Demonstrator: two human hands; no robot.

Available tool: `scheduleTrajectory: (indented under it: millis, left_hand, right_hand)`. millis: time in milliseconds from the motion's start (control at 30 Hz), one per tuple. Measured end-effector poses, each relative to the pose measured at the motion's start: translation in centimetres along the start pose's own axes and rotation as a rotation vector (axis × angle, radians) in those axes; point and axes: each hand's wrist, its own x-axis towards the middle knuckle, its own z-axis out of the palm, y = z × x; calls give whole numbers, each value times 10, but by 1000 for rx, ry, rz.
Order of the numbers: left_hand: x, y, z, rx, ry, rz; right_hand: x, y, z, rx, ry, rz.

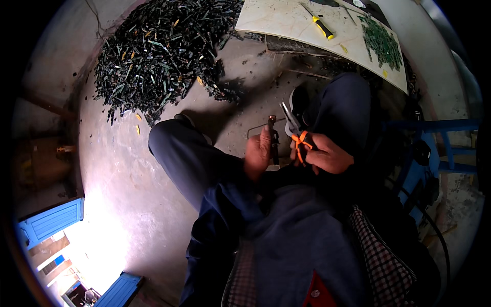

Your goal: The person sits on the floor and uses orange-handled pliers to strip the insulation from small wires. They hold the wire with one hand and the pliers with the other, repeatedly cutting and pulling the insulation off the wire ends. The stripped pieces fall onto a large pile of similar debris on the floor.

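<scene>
My left hand (257, 153) grips a narrow dark part (274, 139), upright with a coppery tip, under the thumb. Close to its right, my right hand (329, 154) holds long-nose pliers (292, 122) by their orange handles. The plier jaws point up and to the left, apart from the dark part. Whether the jaws are parted is too small to tell. A thin bent metal rod (256, 127) shows behind the dark part. Both hands are between my knees, above my lap.
A large heap of dark narrow strips (153, 57) lies on the concrete floor (126, 161). On the pale tabletop (284, 19) are a yellow-black screwdriver (323, 27) and a pile of green circuit-board strips (381, 44). Blue furniture (429, 149) with a black cable (437, 226) stands at right.
</scene>
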Motion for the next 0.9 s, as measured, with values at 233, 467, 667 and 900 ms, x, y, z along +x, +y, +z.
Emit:
scheduleTrajectory:
  millis: [233, 467, 667, 900]
  left_hand:
    - [3, -4, -1, -7, 33, 20]
    - [3, -4, -2, 98, 82, 16]
    - [4, 1, -2, 231, 122, 18]
    - [0, 12, -1, 204, 133, 14]
  right_hand:
    - [-7, 22, -8, -638, 159, -97]
    - [2, 48, 9, -1048, 429, -414]
    - [5, 40, 18, -1014, 469, -259]
    - [8, 38, 25, -1073, 515, -267]
